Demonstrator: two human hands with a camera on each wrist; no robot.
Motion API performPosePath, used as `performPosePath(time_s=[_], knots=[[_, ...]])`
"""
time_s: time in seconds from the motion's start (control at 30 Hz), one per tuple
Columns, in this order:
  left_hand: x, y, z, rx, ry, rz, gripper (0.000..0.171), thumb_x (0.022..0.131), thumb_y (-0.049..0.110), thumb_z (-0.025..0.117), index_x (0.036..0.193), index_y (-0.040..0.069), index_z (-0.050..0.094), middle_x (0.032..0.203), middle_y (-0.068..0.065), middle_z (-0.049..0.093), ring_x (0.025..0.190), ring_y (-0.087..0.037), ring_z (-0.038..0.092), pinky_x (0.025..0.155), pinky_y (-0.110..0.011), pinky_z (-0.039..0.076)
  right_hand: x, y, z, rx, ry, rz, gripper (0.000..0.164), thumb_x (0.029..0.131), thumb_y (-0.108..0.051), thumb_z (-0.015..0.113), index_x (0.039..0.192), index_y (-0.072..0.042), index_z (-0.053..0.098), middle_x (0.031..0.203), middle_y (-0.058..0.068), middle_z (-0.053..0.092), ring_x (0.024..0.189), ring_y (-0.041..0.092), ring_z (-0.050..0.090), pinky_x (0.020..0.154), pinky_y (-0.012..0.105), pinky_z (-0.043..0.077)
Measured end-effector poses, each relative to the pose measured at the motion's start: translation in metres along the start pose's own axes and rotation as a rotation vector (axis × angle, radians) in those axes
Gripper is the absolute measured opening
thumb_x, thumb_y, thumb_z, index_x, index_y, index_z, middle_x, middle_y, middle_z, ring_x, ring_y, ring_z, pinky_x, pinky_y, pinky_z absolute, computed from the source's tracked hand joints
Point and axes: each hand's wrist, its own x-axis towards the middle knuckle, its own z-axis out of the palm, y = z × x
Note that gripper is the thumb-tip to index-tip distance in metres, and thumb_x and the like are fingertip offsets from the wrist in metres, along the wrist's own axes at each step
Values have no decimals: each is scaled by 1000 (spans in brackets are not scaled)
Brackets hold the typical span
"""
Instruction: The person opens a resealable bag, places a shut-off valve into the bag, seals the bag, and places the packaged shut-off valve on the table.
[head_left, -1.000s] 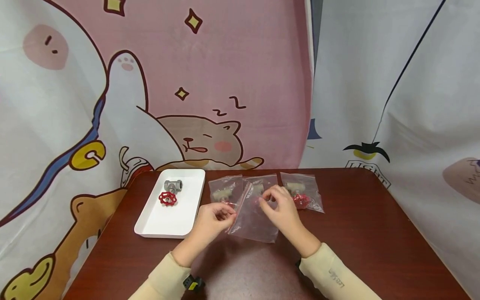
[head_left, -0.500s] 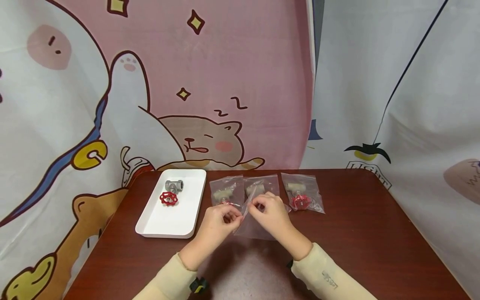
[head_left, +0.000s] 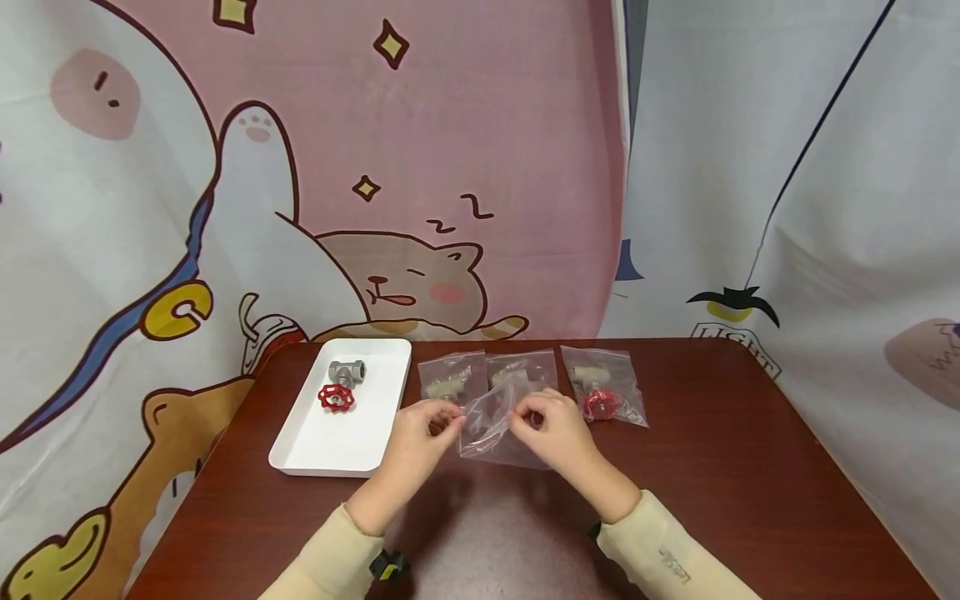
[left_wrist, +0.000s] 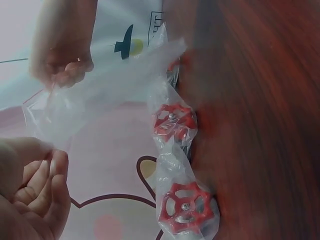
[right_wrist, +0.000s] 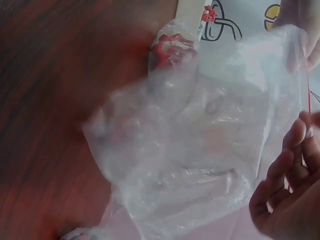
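A clear zip bag is stretched between both hands above the table, with nothing visible in it. My left hand pinches its left edge between thumb and fingertips. On the other side my right hand pinches the bag near its upper right. The right wrist view shows the crumpled film of the bag and a thin red line along its edge at the fingertips. Behind lie bagged valves: one at left, a middle one partly covered by the held bag, and one at right with a red handwheel.
On the left stands a white tray bearing a bare grey valve with a red handwheel. The dark wooden table ends at the back against printed cloth curtains.
Both hands have kept hold of the zip bag. They came closer together, then moved apart again; its film is now spread wider and more crumpled. The tray and bagged valves have not moved.
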Motion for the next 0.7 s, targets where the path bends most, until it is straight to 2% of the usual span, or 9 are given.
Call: performPosePath(time_s=[0.07,0.17,0.27,0.33,0.4,0.5,0.6,0.7], knots=[[0,0,1,17,-8,5,4,81,13,75,85,13,72,73,6,66,64,-3,59,58,-19,50,0,3,-1,47,-1,-24,18,76,-19,74,65,-23,60,61,-15,50,62,5,44,56,20,38],[0,-1,1,28,-6,16,6,81,14,75,87,13,73,76,6,67,65,-3,59,58,-19,50,1,6,-5,102,28,-26,16,74,-21,78,75,-20,62,68,-9,52,68,9,46,61,21,38],[-1,-2,0,25,-6,26,7,82,14,74,88,14,73,78,6,67,66,-3,59,59,-20,50,4,14,-12,98,42,3,25,73,-19,78,93,-13,64,83,-1,54,80,14,47,69,27,38],[-1,-3,-1,22,-5,30,7,82,14,73,89,15,72,80,6,67,67,-3,58,59,-21,50,6,21,-17,84,8,32,38,73,-19,78,107,-10,62,96,3,56,92,17,48,77,32,39],[-2,-5,-2,24,-9,28,8,82,14,73,90,16,72,82,6,67,69,-3,57,58,-21,50,7,29,-21,89,-62,65,46,75,-21,77,117,-9,60,110,4,58,104,21,51,87,39,42],[-2,-7,-4,16,-15,21,7,83,14,72,90,17,71,83,5,66,70,-5,58,59,-20,51,5,38,-25,131,-178,109,46,79,-25,77,120,-11,61,118,3,60,113,22,54,94,48,44],[-2,-9,-4,3,-19,9,7,84,14,71,90,17,71,83,5,66,72,-6,59,60,-20,51,2,44,-24,161,-220,131,35,81,-26,75,112,-13,66,110,1,66,99,17,59,85,43,51],[-2,-11,-4,4,-13,-4,6,84,14,71,90,16,71,82,6,65,71,-6,59,60,-20,51,0,47,-21,169,-178,121,19,83,-22,73,100,-14,70,97,0,69,79,9,56,69,30,51]])
